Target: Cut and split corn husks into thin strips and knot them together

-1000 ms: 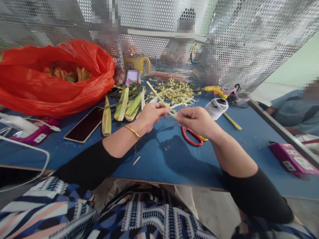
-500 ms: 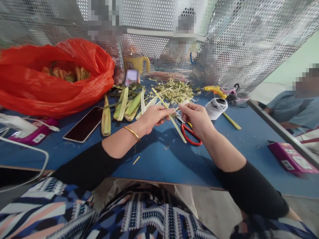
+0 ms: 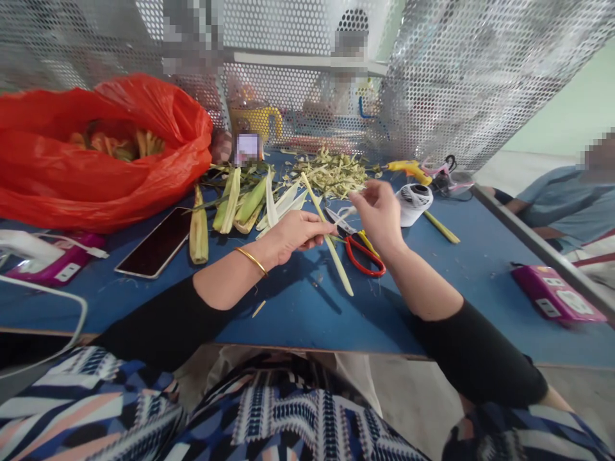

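Observation:
My left hand (image 3: 307, 232) is closed, thumb and fingers pinching a long pale green husk stalk (image 3: 339, 266) that slants up past the fingertips. To its right, my right hand (image 3: 380, 211) is slightly blurred with its fingers curled together; what they pinch, if anything, is too small to make out. Below and between the hands lie red-handled scissors (image 3: 364, 257), blades partly showing. Behind my left hand, broad pale husk leaves (image 3: 283, 208) and greener husk pieces (image 3: 250, 208) rest on the blue table (image 3: 298, 320).
A red plastic bag (image 3: 110, 192) stands at left, near a phone (image 3: 156, 243) and a purple power strip (image 3: 72, 256). A heap of shreds (image 3: 331, 173), a white thread spool (image 3: 413, 203) and a yellow glue gun (image 3: 408, 169) lie farther back. Another purple power strip (image 3: 557, 291) is at right.
My right hand has lifted and drawn slightly away from my left hand. The stalk has turned a little in my left hand. The whole view has shifted slightly.

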`<state>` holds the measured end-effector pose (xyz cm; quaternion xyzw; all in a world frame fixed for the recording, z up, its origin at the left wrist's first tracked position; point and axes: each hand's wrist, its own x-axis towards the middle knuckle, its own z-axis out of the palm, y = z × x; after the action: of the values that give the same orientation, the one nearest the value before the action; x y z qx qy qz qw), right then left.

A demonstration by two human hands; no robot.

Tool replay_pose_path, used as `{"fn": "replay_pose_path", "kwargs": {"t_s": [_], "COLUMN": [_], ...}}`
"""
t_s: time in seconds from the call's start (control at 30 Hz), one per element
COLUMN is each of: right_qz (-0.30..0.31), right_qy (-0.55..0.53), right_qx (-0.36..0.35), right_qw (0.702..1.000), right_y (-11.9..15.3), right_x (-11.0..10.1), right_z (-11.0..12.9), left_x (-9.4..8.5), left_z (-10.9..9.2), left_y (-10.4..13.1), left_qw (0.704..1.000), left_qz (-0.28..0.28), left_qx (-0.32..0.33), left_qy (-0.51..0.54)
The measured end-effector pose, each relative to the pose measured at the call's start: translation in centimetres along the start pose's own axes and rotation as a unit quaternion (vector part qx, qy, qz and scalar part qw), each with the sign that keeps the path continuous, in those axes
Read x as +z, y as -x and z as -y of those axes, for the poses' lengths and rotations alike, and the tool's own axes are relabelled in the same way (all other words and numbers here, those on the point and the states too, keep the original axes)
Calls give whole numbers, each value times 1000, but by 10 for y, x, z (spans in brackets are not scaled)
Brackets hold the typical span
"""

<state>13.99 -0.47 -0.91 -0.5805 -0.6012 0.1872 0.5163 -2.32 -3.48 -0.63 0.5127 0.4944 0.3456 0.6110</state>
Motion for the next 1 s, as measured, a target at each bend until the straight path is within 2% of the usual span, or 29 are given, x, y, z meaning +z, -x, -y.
{"fn": "replay_pose_path", "kwargs": {"t_s": [0.03, 0.07, 0.13, 0.2, 0.23, 0.27, 0.33, 0.4, 0.47, 0.57, 0.67, 0.7, 0.77, 0.9, 1.0], "right_qz": [-31, -26, 83, 232, 283, 305, 273, 197, 146, 84, 7, 5, 49, 200, 243], "right_qy": [49, 88, 111, 69, 37, 5, -37, -36, -3, 73, 122, 130, 131, 120, 29], "right_qx": [-56, -103, -135, -89, -55, -31, -29, -66, -111, -203, -286, -298, -278, -104, -53], "right_qw": [997, 990, 981, 966, 957, 952, 961, 978, 983, 973, 951, 946, 950, 967, 968], "right_y": [-1, -2, 1, 8, 11, 14, 18, 19, 18, 16, 20, 24, 31, 40, 43], "right_x": [-4, -8, -12, -11, -9, -6, 0, 5, 6, -1, -14, -16, -15, 4, 17], "right_z": [3, 6, 12, 16, 16, 16, 13, 9, 8, 14, 26, 30, 33, 23, 15], "left_x": [1, 2, 4, 5, 6, 6, 7, 7, 7, 5, 0, -2, -5, -6, -3], "left_z": [0, 1, 2, 4, 4, 4, 5, 5, 6, 6, 2, 1, -2, -2, 0], "left_y": [1, 1, 2, 3, 3, 3, 4, 5, 5, 2, -2, -4, -6, -7, -6], "left_qw": [1000, 1000, 999, 998, 998, 997, 996, 995, 995, 999, 996, 991, 977, 966, 969], "left_qz": [7, 14, 30, 38, 40, 41, 49, 60, 64, 17, -49, -56, -50, -42, -40], "left_qx": [3, 8, 14, 13, 12, 13, 22, 33, 42, 40, 27, 32, 58, 99, 100], "left_qy": [-4, -9, -26, -47, -57, -64, -74, -74, -68, -32, 75, 121, 197, 235, 220]}}
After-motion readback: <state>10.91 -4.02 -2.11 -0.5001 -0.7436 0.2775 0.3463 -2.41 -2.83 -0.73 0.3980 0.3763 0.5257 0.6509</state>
